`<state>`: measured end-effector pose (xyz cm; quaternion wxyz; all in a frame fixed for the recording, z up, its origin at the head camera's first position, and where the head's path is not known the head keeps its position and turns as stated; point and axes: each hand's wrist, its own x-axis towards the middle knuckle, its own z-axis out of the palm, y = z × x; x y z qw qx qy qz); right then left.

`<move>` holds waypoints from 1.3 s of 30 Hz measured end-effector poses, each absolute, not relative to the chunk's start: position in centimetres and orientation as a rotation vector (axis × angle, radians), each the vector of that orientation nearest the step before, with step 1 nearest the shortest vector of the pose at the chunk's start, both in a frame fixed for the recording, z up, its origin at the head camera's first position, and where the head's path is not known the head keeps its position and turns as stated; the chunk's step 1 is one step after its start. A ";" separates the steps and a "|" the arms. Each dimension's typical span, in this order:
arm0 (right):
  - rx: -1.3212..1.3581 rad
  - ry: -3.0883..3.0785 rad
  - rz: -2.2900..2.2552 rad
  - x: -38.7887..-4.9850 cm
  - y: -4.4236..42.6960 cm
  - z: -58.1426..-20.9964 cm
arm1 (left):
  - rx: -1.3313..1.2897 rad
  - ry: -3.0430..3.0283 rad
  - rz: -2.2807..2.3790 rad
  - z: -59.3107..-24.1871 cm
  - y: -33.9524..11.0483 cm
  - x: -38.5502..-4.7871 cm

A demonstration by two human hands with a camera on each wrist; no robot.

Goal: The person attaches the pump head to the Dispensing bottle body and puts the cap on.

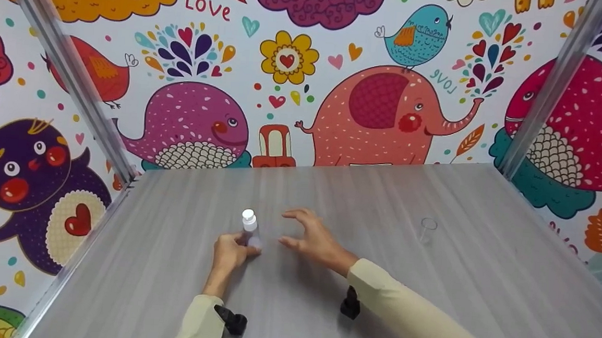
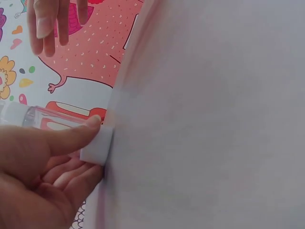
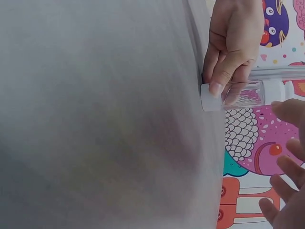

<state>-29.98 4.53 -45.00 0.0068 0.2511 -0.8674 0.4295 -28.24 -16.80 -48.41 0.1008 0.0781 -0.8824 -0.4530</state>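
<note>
A clear bottle with a white pump-like top (image 1: 249,219) and a white base stands upright on the grey table. Around its lower part curl the fingers and thumb of my left hand (image 1: 229,254); in the right wrist view the thumb presses near the white base (image 3: 209,98). My right hand (image 1: 317,242) hovers to the right of the bottle, fingers spread and bent a little, with nothing in them. In the right wrist view my right hand (image 3: 290,176) is close beside the bottle's top, and whether a fingertip touches it I cannot tell.
A small clear glass (image 1: 427,231) stands on the table (image 1: 383,195) to the right. Metal posts (image 1: 72,71) rise at the table's back corners, before a wall printed with cartoon animals. Black wrist-worn devices (image 1: 350,303) sit at both sleeves.
</note>
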 end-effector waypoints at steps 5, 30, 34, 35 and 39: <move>0.788 -2.691 1.278 -29.8 5.4 -45.0 | 0.205 -2.595 -1.323 -48.4 -16.8 -28.3; 0.681 -2.648 1.230 -28.9 11.3 -46.3 | 0.209 -2.575 -1.369 -48.4 -16.8 -28.3; 0.659 -2.646 1.223 -28.8 12.6 -46.1 | 0.203 -2.591 -1.329 -48.4 -16.9 -28.3; 0.654 -2.648 1.220 -28.7 12.9 -46.1 | 0.203 -2.594 -1.322 -48.4 -16.9 -28.3; 0.642 -2.632 1.203 -28.6 14.0 -45.9 | 0.223 -2.599 -1.327 -48.4 -16.9 -28.4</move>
